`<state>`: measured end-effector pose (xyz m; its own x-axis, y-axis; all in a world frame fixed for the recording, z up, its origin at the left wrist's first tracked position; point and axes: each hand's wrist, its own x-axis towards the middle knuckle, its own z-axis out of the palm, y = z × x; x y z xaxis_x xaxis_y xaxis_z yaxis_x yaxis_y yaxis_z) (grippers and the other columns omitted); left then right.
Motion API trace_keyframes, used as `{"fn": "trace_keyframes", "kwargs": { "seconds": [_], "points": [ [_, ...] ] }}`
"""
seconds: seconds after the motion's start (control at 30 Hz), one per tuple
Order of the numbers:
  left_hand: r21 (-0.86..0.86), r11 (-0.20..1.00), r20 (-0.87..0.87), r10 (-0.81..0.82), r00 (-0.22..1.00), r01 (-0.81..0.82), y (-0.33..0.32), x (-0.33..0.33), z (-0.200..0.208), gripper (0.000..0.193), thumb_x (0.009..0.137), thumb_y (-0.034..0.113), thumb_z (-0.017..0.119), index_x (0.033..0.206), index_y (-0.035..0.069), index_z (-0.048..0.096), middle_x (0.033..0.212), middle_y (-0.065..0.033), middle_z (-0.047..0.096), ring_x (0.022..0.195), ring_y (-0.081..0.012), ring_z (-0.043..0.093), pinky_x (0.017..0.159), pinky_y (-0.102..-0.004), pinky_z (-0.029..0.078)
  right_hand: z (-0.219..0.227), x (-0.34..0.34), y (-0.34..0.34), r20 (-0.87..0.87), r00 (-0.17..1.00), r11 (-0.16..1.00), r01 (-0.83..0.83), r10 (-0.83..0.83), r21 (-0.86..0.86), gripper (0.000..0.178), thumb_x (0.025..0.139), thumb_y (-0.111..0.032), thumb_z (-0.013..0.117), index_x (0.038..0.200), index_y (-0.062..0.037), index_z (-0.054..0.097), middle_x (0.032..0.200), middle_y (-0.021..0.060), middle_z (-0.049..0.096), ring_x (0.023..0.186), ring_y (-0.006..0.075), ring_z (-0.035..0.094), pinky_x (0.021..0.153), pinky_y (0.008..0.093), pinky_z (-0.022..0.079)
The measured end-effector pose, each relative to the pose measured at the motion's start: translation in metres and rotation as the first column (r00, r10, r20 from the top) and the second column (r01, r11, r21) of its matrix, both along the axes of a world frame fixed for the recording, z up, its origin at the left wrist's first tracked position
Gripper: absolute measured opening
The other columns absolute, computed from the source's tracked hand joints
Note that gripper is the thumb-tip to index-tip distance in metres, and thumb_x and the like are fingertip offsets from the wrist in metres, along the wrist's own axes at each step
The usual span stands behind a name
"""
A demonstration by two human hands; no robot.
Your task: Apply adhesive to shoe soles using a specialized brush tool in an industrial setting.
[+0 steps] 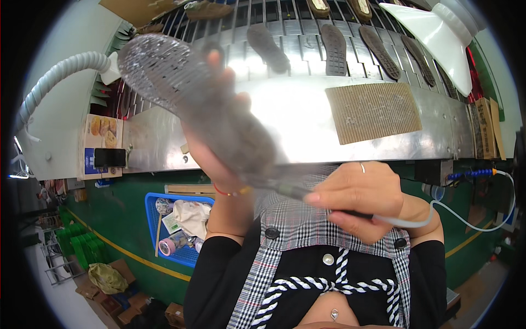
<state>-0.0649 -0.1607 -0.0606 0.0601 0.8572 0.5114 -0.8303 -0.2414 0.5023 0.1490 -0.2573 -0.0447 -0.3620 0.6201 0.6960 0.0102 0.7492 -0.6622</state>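
My left hand is closed around a dark brown shoe sole, raised and tilted in front of me. Its far part has a glossy, wet-looking speckled surface; the near end is smeared by motion. In my right hand is a slim, dark-handled tool, probably a brush, pointing left at the sole's near end. The blur hides its tip and whether it touches the sole. A pale hose trails from the back of the handle toward the right.
Several soles lie on the slatted metal conveyor ahead. A corrugated cardboard piece rests on the steel ledge. A white lamp hangs at upper right, a ribbed grey duct at left. Phone and blue basket are left.
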Motion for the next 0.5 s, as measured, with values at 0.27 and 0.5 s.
{"fn": "trace_keyframes", "kwargs": {
  "seconds": [0.27, 0.5],
  "points": [
    [-0.201, 0.771, 0.458, -0.472, 0.753, 0.605, 0.002, -0.015, -0.009, 0.051, 0.109, 0.033, 0.028, 0.151, 0.006, 0.034, 0.154, -0.0254, 0.033, 0.133, -0.0368, 0.045, 0.097, -0.0451, 0.049, 0.01, 0.011, -0.001, 0.127, 0.99, 0.997, -0.059, 0.065, -0.046, 0.031, 0.071, -0.002, 0.072, 0.102, -0.0032, 0.076, 0.09, 0.0158, 0.072, 0.073, 0.0268, 0.07, 0.063, 0.0322, 0.055],
    [-0.425, 0.721, 0.395, -0.396, 0.829, 0.548, -0.005, -0.014, -0.009, 0.051, 0.109, 0.034, 0.029, 0.145, 0.001, 0.042, 0.149, -0.0268, 0.038, 0.134, -0.0353, 0.042, 0.096, -0.0435, 0.049, 0.015, 0.021, 0.003, 0.184, 0.979, 0.996, -0.083, 0.087, -0.031, 0.029, 0.073, -0.006, 0.073, 0.101, -0.0061, 0.077, 0.092, 0.016, 0.072, 0.073, 0.0273, 0.07, 0.061, 0.0337, 0.054]
  ]
}}
